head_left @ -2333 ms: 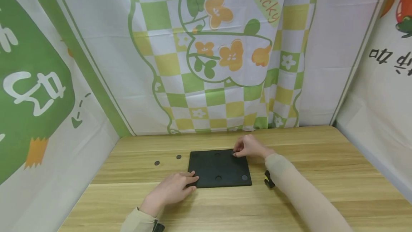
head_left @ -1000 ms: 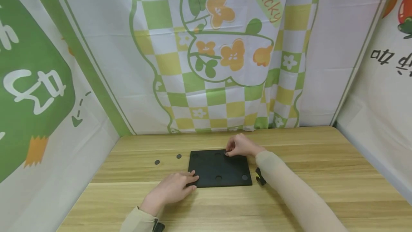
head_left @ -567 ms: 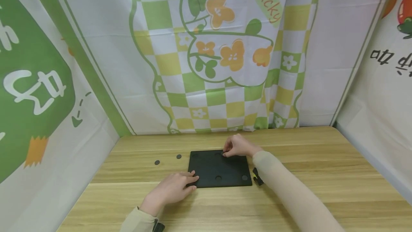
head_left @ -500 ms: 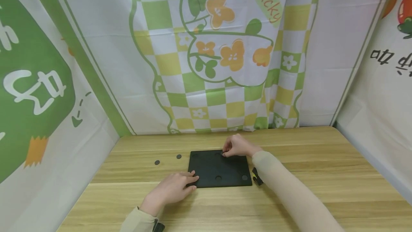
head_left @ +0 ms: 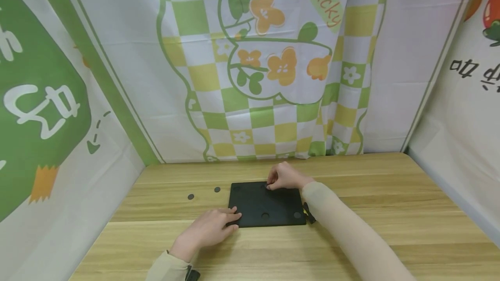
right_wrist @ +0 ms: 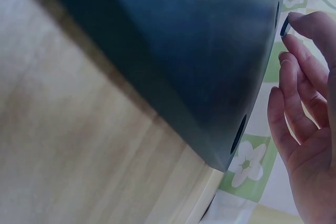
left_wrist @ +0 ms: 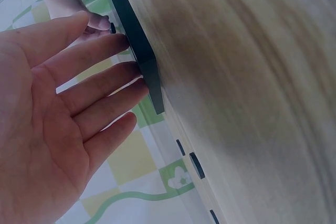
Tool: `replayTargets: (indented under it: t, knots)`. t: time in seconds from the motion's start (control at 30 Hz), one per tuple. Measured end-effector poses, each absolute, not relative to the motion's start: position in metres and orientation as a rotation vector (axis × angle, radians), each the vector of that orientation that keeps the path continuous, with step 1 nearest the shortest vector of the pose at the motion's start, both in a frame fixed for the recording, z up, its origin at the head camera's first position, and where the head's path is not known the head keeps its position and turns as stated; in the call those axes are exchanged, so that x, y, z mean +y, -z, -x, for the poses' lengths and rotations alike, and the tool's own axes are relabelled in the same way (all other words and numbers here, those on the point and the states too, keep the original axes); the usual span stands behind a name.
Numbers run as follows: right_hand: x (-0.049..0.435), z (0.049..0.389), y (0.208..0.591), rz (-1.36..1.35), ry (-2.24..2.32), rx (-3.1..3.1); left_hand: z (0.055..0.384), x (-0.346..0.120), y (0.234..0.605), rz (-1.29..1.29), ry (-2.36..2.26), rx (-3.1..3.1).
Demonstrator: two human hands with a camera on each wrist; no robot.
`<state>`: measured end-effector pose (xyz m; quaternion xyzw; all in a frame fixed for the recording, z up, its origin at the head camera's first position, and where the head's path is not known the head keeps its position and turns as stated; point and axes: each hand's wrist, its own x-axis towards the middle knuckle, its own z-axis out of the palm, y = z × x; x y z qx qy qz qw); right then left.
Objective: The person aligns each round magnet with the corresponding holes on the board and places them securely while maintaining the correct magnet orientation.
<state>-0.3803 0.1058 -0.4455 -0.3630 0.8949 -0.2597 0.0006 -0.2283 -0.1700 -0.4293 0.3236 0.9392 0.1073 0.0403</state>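
A flat black rectangular board (head_left: 254, 203) with round recesses lies on the wooden table. My left hand (head_left: 212, 227) has its fingers extended over the board's front left corner; in the left wrist view the fingertips (left_wrist: 137, 85) meet the board's edge. Thumb and index finger of my right hand (head_left: 287, 176) pinch a small dark disc (right_wrist: 285, 27), close over the back middle recess (head_left: 263, 187). That disc is mostly hidden by the fingers in the head view. A greyish disc (head_left: 297, 215) sits in the front right recess, and the front middle recess (head_left: 265, 215) shows a dark hollow.
Two loose dark discs, one nearer (head_left: 190, 197) and one farther (head_left: 217, 190), lie on the table (head_left: 164, 211) left of the board. A patterned curtain (head_left: 258, 129) hangs along the table's back edge, with printed cloth on both sides.
The right hand has moved left along the board's back edge, from the back right corner to the back middle recess, still pinching the disc. The left hand has stayed in place.
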Motion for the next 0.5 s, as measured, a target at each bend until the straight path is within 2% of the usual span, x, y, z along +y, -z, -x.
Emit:
replayTargets:
  t: [0.5]
  knots:
    - [0.1003,0.3803,0.4456,1.126,0.804,2.809,0.228,-0.1699,0.4279,-0.997,-0.328,2.871]
